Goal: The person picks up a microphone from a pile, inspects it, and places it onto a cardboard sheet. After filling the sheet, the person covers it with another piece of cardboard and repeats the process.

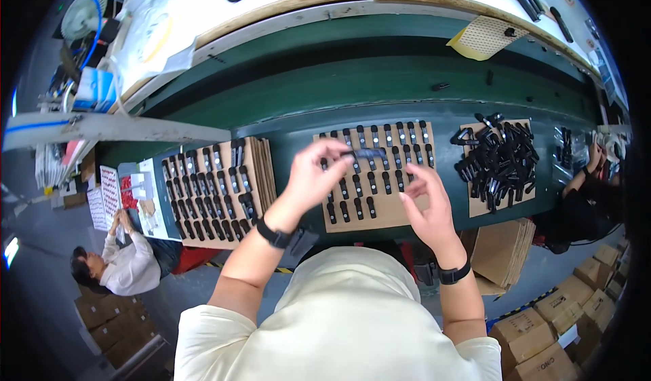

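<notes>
My left hand (310, 177) pinches a small black microphone-shaped device (368, 154) lengthwise above a cardboard sheet (400, 213); the device is slightly blurred. My right hand (428, 203) hovers over the sheet's right part, fingers apart and holding nothing. Beneath both hands, similar black devices (360, 207) lie in rows on the sheet, each wider at one end and with a small pale spot. The front row fills only the left part, and bare cardboard shows to its right. My hands hide some of the pieces.
To the right, a cardboard sheet (479, 206) bears a heap of black devices (500, 160). At left, more rows lie on stacked sheets (263, 170). A green conveyor (285, 75) runs behind the table. One person (132, 262) sits left, another (588, 198) right; cartons (536, 327) stand on the floor.
</notes>
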Demonstrator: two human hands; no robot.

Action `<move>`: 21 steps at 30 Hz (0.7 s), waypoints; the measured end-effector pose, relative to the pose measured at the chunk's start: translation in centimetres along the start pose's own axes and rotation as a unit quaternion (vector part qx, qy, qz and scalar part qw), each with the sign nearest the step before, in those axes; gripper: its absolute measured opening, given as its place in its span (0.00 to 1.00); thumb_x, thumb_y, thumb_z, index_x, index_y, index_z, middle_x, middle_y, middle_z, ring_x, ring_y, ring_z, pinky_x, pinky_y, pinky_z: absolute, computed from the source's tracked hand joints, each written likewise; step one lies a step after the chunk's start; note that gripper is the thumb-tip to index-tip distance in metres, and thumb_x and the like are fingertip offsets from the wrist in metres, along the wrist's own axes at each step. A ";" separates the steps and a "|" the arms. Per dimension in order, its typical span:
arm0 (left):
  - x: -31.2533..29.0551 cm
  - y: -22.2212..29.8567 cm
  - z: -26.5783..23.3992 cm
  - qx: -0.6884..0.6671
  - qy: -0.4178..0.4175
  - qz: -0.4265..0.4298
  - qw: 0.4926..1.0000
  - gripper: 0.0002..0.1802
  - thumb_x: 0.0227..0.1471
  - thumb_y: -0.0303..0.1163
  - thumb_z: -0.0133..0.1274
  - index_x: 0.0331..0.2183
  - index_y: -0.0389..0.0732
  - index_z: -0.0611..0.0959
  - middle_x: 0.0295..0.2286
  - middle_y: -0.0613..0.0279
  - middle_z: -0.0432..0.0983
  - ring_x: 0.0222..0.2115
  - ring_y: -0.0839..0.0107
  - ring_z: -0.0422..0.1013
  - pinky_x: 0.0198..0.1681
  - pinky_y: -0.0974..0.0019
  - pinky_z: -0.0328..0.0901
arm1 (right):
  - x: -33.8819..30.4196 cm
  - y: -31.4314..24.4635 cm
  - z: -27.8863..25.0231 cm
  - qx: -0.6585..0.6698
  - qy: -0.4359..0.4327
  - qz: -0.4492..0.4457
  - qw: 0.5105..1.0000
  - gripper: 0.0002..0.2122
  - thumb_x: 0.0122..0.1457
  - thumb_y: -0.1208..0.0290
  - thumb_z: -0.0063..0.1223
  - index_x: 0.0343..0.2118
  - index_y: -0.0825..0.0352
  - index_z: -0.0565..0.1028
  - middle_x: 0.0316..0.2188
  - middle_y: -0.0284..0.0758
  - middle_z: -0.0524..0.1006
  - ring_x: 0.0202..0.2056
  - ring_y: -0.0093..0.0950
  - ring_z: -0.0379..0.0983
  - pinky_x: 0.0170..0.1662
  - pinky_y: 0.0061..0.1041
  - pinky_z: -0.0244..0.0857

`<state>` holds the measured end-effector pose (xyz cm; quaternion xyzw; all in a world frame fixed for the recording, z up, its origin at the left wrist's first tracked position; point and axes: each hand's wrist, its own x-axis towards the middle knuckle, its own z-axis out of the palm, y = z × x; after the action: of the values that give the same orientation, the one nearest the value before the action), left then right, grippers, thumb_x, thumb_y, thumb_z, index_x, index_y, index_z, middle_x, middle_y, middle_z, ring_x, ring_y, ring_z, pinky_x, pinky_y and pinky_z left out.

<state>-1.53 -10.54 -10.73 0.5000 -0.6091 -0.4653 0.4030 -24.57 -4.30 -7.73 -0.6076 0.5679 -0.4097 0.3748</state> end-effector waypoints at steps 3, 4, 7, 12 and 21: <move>-4.2 4.5 0.1 -0.048 -0.007 0.019 0.999 0.12 0.46 0.23 0.60 0.37 0.37 0.81 0.29 0.64 0.79 0.31 0.76 0.73 0.37 0.71 0.67 | 0.5 -3.3 0.9 0.182 -0.022 -0.011 0.983 0.14 0.51 0.83 0.57 0.42 0.70 0.74 0.35 0.38 0.77 0.32 0.27 0.73 0.37 0.24 0.67; -5.0 5.4 0.0 -0.047 -0.002 0.021 0.999 0.12 0.46 0.23 0.60 0.37 0.37 0.81 0.29 0.64 0.79 0.31 0.76 0.73 0.37 0.71 0.67 | 0.3 -3.9 0.7 0.182 -0.026 -0.015 0.983 0.14 0.51 0.83 0.57 0.42 0.70 0.74 0.35 0.38 0.77 0.32 0.27 0.73 0.37 0.24 0.67; -6.7 7.6 -0.2 -0.083 0.020 0.045 0.995 0.12 0.44 0.22 0.61 0.36 0.37 0.81 0.31 0.61 0.79 0.31 0.73 0.74 0.38 0.69 0.68 | -0.2 -5.0 0.2 0.093 -0.106 -0.126 0.982 0.14 0.50 0.84 0.57 0.41 0.70 0.75 0.34 0.38 0.77 0.32 0.29 0.73 0.37 0.24 0.67; -7.0 10.0 -1.4 0.040 -0.036 0.174 0.983 0.14 0.43 0.21 0.62 0.36 0.34 0.80 0.31 0.56 0.77 0.31 0.68 0.73 0.38 0.66 0.68 | -1.2 -6.1 -0.2 0.093 -0.097 -0.183 0.974 0.14 0.49 0.84 0.59 0.40 0.70 0.75 0.31 0.39 0.78 0.31 0.30 0.74 0.36 0.24 0.67; -7.5 10.0 -0.9 0.059 -0.043 0.232 0.970 0.15 0.39 0.21 0.63 0.35 0.34 0.80 0.29 0.57 0.77 0.28 0.66 0.73 0.33 0.66 0.67 | -1.8 -6.8 -1.0 0.062 -0.089 -0.229 0.967 0.14 0.47 0.84 0.60 0.39 0.71 0.75 0.29 0.39 0.77 0.28 0.30 0.73 0.32 0.24 0.66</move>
<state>-1.71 -2.58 -0.99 0.3476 -0.7515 -0.3433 0.4435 -22.88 -1.96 -1.23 -0.7313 0.3513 -0.4630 0.3569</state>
